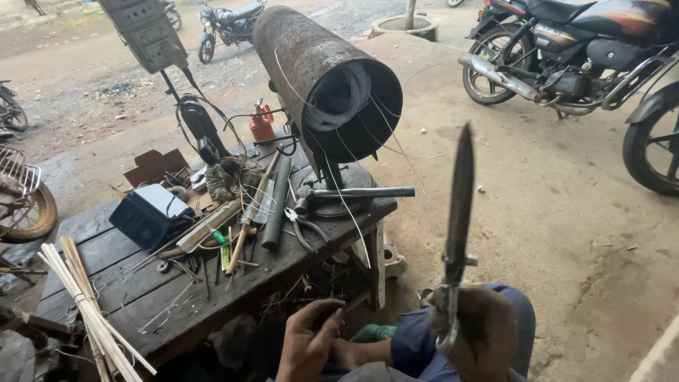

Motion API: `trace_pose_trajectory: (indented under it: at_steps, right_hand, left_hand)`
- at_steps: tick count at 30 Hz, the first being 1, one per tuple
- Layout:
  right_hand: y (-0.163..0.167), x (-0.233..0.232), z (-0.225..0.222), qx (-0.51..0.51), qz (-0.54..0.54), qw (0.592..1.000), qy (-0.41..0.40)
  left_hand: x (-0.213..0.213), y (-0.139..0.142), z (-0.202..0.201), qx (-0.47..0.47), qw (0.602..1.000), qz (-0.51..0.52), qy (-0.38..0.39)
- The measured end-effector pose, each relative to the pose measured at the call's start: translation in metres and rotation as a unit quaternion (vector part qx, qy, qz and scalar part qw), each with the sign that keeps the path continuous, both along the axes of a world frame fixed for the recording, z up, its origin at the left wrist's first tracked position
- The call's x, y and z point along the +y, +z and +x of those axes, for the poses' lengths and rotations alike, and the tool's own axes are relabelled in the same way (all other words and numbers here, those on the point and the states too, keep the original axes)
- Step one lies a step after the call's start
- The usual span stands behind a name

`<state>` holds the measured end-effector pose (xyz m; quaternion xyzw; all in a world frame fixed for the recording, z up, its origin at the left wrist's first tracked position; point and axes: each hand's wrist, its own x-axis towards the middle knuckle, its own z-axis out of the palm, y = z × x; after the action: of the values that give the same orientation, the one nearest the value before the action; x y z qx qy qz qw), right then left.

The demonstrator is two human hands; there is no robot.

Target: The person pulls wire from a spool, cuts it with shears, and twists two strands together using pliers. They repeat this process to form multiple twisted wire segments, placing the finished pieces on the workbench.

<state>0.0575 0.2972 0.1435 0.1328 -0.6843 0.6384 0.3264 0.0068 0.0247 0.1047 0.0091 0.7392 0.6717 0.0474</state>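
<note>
Dusty yard, shears [458,205] upright in right hand [475,332]

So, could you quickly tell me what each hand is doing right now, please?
Left hand: fingers curled, low in front of the wooden workbench; whether it holds anything cannot be told.
Right hand: closed on long dark metal shears, blades pointing up.

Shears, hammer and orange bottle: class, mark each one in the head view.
shears [460,205], head view, on the long closed blades.
hammer [353,193], head view, on the metal handle.
orange bottle [262,127], head view, on its body.
</note>
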Motion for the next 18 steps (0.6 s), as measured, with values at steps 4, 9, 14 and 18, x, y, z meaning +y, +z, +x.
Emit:
trace_pose_trajectory:
  at_steps: [4, 9, 14, 18]
  right_hand:
    - [-0.005, 0.017, -0.013, 0.062, -0.046, 0.996, -0.048]
    - [-0.006, 0.032, -0.030, 0.124, -0.047, 0.980, -0.148]
    - [-0.024, 0.029, -0.033, 0.028, -0.138, 0.985, -0.104]
    - [-0.029, 0.029, -0.036, 0.049, 0.059, 0.974, -0.213]
  left_hand:
    - [0.012, 0.068, -0.007, 0.238, 0.969, -0.062, -0.033]
    - [0.040, 0.132, -0.009, 0.418, 0.897, -0.123, -0.070]
    - [0.068, 0.176, -0.025, 0.552, 0.825, -0.102, -0.071]
    - [0.083, 0.195, -0.041, 0.614, 0.767, -0.171, -0.078]
